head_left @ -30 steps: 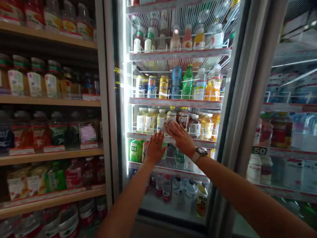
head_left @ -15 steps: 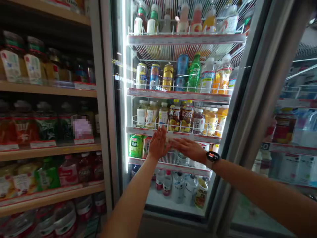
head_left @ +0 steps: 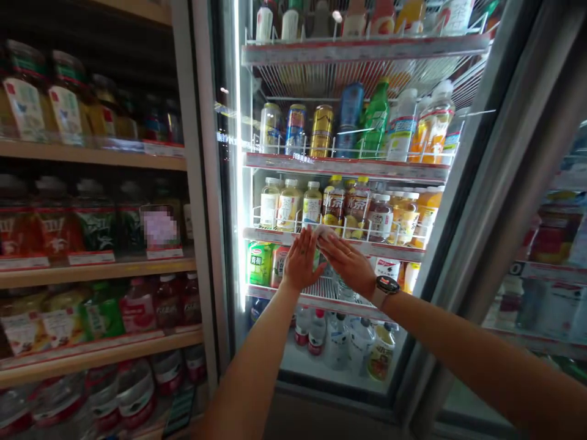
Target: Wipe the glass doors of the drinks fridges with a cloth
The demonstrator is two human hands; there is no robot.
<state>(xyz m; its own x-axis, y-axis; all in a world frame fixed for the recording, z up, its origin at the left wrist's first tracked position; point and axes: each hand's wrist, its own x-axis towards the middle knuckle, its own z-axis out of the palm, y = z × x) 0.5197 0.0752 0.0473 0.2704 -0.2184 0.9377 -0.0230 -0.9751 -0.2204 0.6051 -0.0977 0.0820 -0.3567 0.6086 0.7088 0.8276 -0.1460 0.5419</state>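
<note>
My left hand (head_left: 300,260) lies flat against the glass door (head_left: 348,379) of a lit drinks cooler, fingers extended upward and thumb out to the side. Just to its right is my right hand (head_left: 346,260), with a dark watch (head_left: 387,285) on the wrist. Under the right fingertips a white cloth or tissue (head_left: 324,231) is pressed to the glass, mostly covered by the fingers. Behind the glass at this height are tea bottles (head_left: 312,206) on a wire shelf and a green carton-like pack (head_left: 259,264) on the shelf below.
To the left, open wooden shelves (head_left: 105,274) hold several rows of bottles. A metal door frame (head_left: 486,201) runs along the cooler's right side, with a second cooler (head_left: 536,305) beyond it. Cans (head_left: 321,131) and further bottles fill the other cooler shelves.
My right hand has moved up the glass with the white cloth, closer to the left fingertips. The left hand stays nearly in place, its thumb now more visible. The view has shifted slightly.
</note>
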